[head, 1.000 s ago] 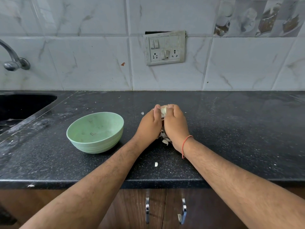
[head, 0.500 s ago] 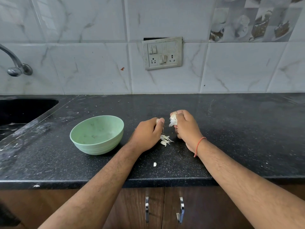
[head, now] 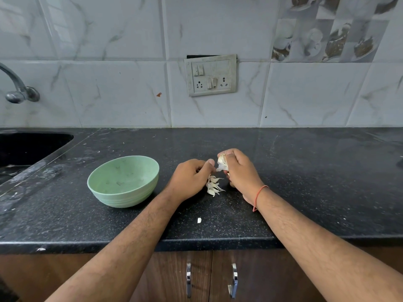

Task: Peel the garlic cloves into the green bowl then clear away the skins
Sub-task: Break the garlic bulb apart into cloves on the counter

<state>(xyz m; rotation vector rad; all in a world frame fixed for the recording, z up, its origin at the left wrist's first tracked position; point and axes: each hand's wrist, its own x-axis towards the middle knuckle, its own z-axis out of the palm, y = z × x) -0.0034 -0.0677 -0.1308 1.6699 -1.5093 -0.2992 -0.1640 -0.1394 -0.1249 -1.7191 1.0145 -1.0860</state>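
Papery white garlic sits gripped in the curled fingers of the right hand, just above a small pile of cloves on the counter, with the green bowl to the left. Best to hold the garlic firm and pull one clove away cleanly. The left hand is curled, thumb and fingertips pinched together beside the garlic; whether it holds a clove I cannot tell.

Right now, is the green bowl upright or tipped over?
Upright: the green bowl stands on its base on the counter, its opening facing up.

We reach both forearms forward, hands close together. Our right hand has its fingers curled around garlic. Our left hand curls loosely, thumb pointing toward it.
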